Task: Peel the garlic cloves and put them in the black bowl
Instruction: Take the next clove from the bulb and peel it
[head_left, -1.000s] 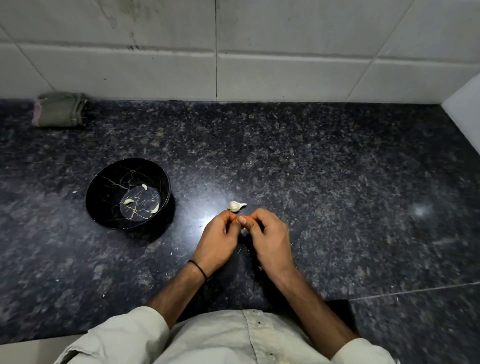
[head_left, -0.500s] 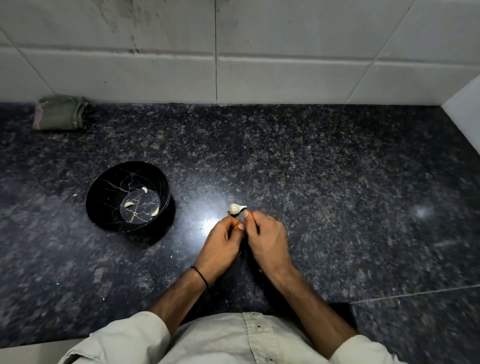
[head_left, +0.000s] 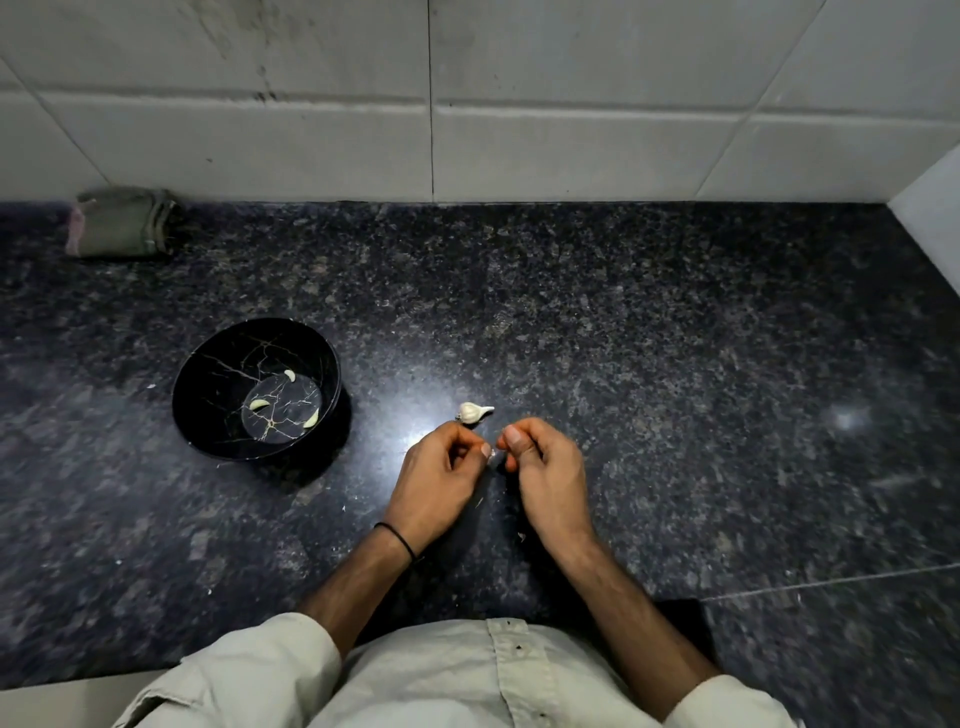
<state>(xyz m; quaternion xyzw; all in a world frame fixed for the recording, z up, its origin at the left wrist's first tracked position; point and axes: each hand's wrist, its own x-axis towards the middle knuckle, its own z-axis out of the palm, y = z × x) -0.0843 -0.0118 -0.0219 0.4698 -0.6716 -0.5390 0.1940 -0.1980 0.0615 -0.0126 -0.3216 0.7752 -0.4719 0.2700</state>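
A black bowl (head_left: 208, 358) with gold veins stands on the dark granite counter at the left; three peeled garlic cloves (head_left: 258, 404) lie in its bottom. A small garlic bulb piece (head_left: 471, 412) with a pointed tip lies on the counter just beyond my hands. My left hand (head_left: 436, 480) and my right hand (head_left: 545, 467) sit close together below it, fingers curled. A small pale garlic clove (head_left: 494, 457) shows between the fingertips; my left thumb and finger pinch it, and my right fingertips are at its other end.
A folded green cloth (head_left: 122, 223) lies at the back left against the white tiled wall. Small flecks of garlic skin (head_left: 521, 537) are scattered on the counter around my hands. A white wall edge rises at the far right.
My two hands have drawn slightly apart, and the clove between the fingertips is more exposed. The bowl and bulb piece have not moved.
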